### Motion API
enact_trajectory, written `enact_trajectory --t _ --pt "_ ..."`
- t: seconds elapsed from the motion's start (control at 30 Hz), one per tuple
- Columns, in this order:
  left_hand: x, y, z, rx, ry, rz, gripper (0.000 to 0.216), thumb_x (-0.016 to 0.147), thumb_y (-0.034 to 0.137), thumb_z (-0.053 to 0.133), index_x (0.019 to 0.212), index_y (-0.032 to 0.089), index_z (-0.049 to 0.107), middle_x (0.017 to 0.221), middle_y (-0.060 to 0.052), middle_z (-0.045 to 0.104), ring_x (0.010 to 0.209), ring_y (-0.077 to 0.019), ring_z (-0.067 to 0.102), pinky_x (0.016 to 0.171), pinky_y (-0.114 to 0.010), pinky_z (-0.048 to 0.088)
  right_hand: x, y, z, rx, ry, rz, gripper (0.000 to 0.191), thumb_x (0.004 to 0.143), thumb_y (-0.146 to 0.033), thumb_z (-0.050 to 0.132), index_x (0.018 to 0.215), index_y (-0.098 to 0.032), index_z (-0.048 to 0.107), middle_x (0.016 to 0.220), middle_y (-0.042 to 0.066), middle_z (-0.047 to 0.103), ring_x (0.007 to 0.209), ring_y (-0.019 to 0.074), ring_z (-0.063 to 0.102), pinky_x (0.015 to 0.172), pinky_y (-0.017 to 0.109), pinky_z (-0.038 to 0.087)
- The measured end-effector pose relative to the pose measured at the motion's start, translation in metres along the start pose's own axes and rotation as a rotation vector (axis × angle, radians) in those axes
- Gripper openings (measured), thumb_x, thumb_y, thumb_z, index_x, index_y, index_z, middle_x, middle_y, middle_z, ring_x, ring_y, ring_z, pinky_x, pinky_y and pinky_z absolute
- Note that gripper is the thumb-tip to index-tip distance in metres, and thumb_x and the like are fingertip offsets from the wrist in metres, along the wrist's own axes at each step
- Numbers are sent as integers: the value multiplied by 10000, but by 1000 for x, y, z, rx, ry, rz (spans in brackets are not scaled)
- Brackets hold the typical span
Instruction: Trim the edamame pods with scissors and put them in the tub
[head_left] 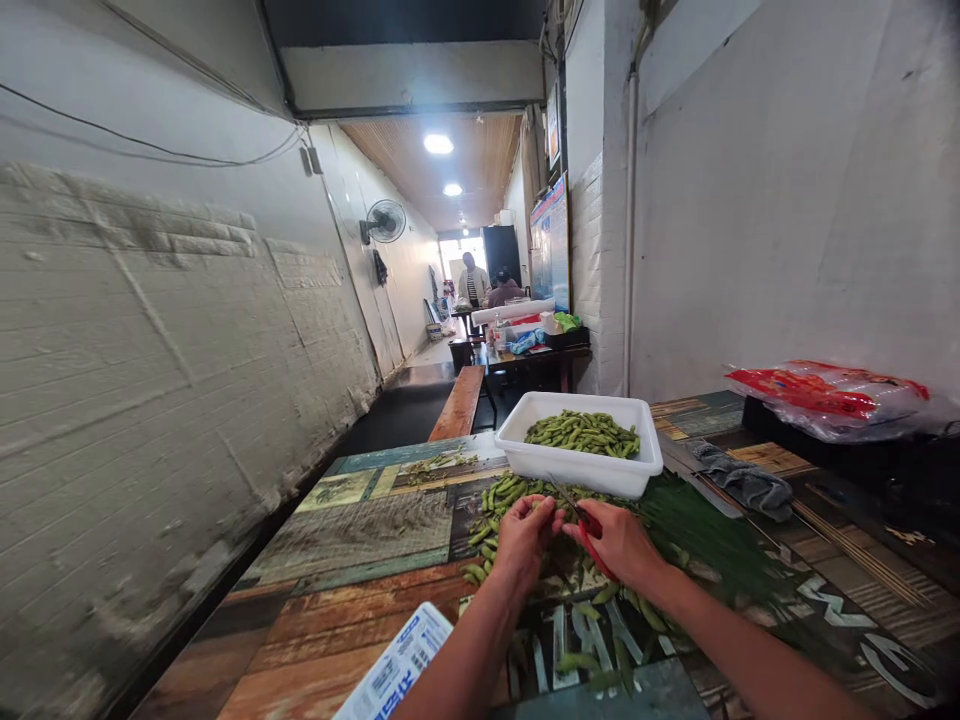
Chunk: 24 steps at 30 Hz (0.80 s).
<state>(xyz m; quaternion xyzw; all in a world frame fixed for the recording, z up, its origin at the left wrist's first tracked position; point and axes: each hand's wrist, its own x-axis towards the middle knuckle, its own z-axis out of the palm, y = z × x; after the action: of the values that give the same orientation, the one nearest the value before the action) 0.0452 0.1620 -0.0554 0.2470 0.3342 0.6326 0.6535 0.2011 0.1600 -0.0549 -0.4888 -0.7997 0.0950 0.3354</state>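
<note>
My right hand (619, 540) is wrapped around a pair of scissors with red handles (598, 550); the dark blades point up and to the left. Close beside it, my left hand (527, 530) is closed in a pinch at the blades, on what looks like a green soybean pod, mostly hidden by the fingers. Around and under both hands lies a loose pile of soybean pods (491, 510) on the table. Just behind the hands stands a white plastic tub (517, 452) holding many more soybean pods (581, 432).
The patterned wooden table (375, 530) carries small trimmings (435, 465) at the far left. A white-and-blue box (405, 660) lies by my left forearm. To the right are a grey cloth (742, 478), thin sticks (862, 550) and a red plastic package (825, 390). Two people are far back.
</note>
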Motion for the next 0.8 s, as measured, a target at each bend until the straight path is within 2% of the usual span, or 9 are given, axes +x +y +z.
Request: enact_trajectory --t 0.2,0.27,0.37,0.43,0.6,0.8 --pt "2 -1 0 -78 22 67 437 436 246 917 680 111 581 636 -20 616 565 -92 581 542 -176 483 2 -3 -5 124 -15 49 363 850 -525 516 725 -192 586 631 0 595 580 149 530 548 244 377" --pt "2 0 1 -106 49 77 399 449 212 910 667 106 594 640 -26 623 573 -90 584 542 -168 485 3 -4 -9 280 -112 124 418 836 -581 504 686 -194 552 573 -27 552 528 126 503 506 230 366" --pt "1 0 1 -118 68 65 357 460 171 900 660 98 613 641 -30 630 567 -85 583 537 -163 486 4 -6 -14 588 -343 323 487 801 -663 489 683 -192 526 523 -49 513 418 93 457 400 208 335" --pt "2 0 1 -114 72 52 355 454 168 901 661 94 622 636 -30 632 553 -83 577 530 -162 483 5 -8 -18 740 -425 415 497 774 -678 514 699 -187 530 529 -53 518 384 80 448 354 197 325" --pt "0 1 2 -76 95 51 425 389 219 922 662 87 623 628 -33 630 542 -84 568 537 -174 475 5 -13 -21 825 -422 439 479 717 -655 601 725 -178 556 524 -62 525 370 71 451 339 189 360" --pt "-6 0 7 35 39 60 496 371 315 922 688 89 615 603 -27 621 523 -86 544 556 -208 456 4 -12 -19 818 -449 408 488 749 -647 587 623 -181 517 457 -61 492 361 73 451 330 182 353"
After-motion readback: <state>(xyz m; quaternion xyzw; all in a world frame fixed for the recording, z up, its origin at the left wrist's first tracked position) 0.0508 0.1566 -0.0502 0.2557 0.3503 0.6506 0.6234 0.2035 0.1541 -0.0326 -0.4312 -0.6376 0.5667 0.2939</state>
